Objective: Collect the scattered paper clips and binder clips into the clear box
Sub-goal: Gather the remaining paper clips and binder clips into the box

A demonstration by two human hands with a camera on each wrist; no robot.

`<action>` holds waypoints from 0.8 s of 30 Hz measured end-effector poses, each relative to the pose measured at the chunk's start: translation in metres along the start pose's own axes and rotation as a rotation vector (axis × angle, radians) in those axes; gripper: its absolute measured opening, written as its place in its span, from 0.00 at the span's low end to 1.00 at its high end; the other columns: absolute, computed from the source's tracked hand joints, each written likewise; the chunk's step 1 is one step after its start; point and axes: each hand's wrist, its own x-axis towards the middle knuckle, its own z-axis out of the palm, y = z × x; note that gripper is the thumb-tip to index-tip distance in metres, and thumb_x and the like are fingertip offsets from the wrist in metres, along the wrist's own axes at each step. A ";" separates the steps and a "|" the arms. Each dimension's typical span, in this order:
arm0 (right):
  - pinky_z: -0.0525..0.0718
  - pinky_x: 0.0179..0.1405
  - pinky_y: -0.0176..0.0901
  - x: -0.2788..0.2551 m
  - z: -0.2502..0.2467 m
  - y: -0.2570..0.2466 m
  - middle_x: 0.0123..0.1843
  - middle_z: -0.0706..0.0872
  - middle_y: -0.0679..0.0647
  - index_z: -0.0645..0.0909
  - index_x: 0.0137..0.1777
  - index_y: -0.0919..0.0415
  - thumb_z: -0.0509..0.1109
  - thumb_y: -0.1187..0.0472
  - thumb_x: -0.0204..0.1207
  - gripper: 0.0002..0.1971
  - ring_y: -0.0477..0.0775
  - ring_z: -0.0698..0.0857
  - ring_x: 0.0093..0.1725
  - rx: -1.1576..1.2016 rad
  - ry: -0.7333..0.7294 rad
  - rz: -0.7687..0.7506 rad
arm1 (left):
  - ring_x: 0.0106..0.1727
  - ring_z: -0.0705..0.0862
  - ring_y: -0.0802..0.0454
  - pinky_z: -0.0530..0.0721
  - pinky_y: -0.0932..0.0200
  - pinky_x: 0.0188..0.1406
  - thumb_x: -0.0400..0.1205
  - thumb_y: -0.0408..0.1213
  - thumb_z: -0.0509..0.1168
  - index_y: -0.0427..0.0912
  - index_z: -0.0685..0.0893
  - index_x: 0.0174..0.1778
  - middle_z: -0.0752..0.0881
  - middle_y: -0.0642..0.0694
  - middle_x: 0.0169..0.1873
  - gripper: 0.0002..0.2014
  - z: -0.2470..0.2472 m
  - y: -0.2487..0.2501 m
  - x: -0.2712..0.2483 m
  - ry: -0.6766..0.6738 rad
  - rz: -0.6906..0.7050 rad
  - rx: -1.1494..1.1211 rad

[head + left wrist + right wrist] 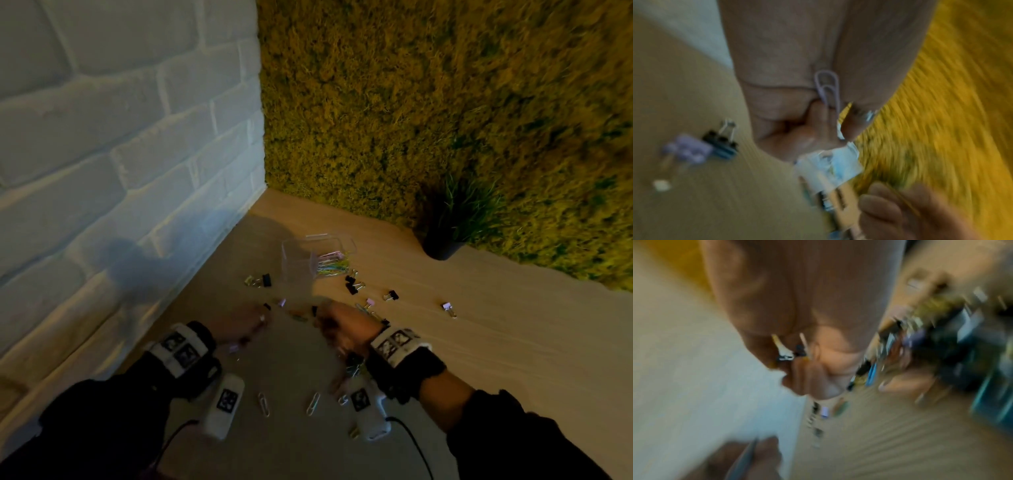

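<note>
The clear box (318,255) stands on the wooden table and holds several coloured paper clips. Black and lilac binder clips (354,284) lie scattered around it, and more binder clips (262,280) lie to its left. My left hand (263,320), just in front of the box, curls its fingers around a lilac paper clip (828,87). My right hand (325,322) is close beside it and pinches a small black binder clip (789,354); that view is blurred. Loose paper clips (313,402) lie nearer to me, between my forearms. In the left wrist view, binder clips (721,142) lie left of the palm.
A black pot with a grass plant (445,240) stands at the back right against the moss wall (411,102). A white brick wall (120,137) borders the table on the left. Cables (411,442) trail from my wrist cameras.
</note>
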 end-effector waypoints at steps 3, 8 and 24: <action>0.67 0.13 0.31 0.004 -0.007 -0.005 0.21 0.73 0.50 0.71 0.22 0.58 0.62 0.60 0.63 0.11 0.44 0.68 0.17 0.530 -0.171 -0.021 | 0.10 0.63 0.59 0.62 0.73 0.09 0.83 0.36 0.46 0.43 0.75 0.19 0.68 0.51 0.13 0.26 -0.008 -0.004 0.000 -0.168 -0.108 -0.507; 0.60 0.12 0.28 0.021 -0.001 -0.008 0.23 0.70 0.53 0.68 0.26 0.58 0.57 0.52 0.83 0.22 0.43 0.64 0.13 0.303 0.091 0.022 | 0.12 0.68 0.59 0.63 0.74 0.09 0.76 0.45 0.51 0.45 0.78 0.19 0.73 0.51 0.18 0.21 -0.008 -0.020 0.001 -0.370 -0.116 -0.610; 0.78 0.62 0.50 0.046 0.010 -0.014 0.69 0.78 0.61 0.76 0.68 0.63 0.59 0.55 0.83 0.18 0.62 0.79 0.67 -1.337 0.141 -0.037 | 0.24 0.73 0.66 0.68 0.72 0.24 0.75 0.46 0.72 0.47 0.85 0.51 0.72 0.59 0.27 0.12 0.003 -0.021 -0.017 -0.459 0.164 0.980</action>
